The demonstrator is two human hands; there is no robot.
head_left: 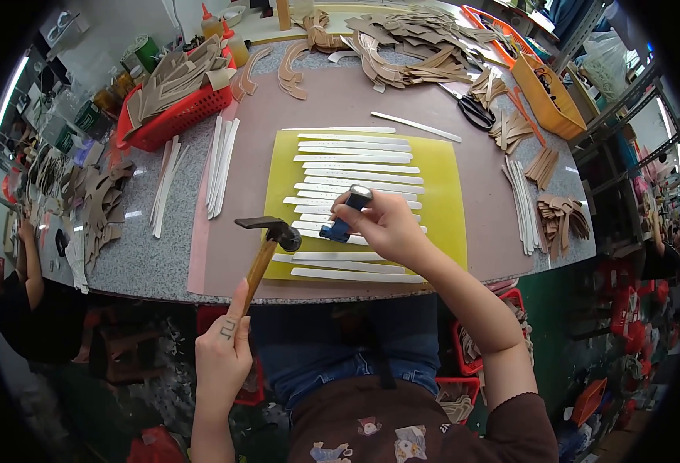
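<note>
Nearest, left hand (222, 361) wrapped around the end of a wooden-handled hammer (266, 243), dark steel head raised just off the near left corner of the yellow cutting mat (442, 202). Head-heavy by the look of it, stiff and hard; far end of the handle the right place to grip for swing, though likely slick wood. Just beyond, right hand (386, 225) pinched narrowly around a blue punch tool (346, 214), held tilted with its silvery struck end up and its tip down on one of the white straps (355, 171) laid in rows across the mat. Punch: small, rigid, probably apt to skid unless gripped low on the shank. Straps: thin, light, limp, easily shifted. Farther out, more white strips (220, 166) on the speckled table (143, 255), a red basket (174, 116) of tan cut pieces, black scissors (475, 112), an orange bin (548, 96).
</note>
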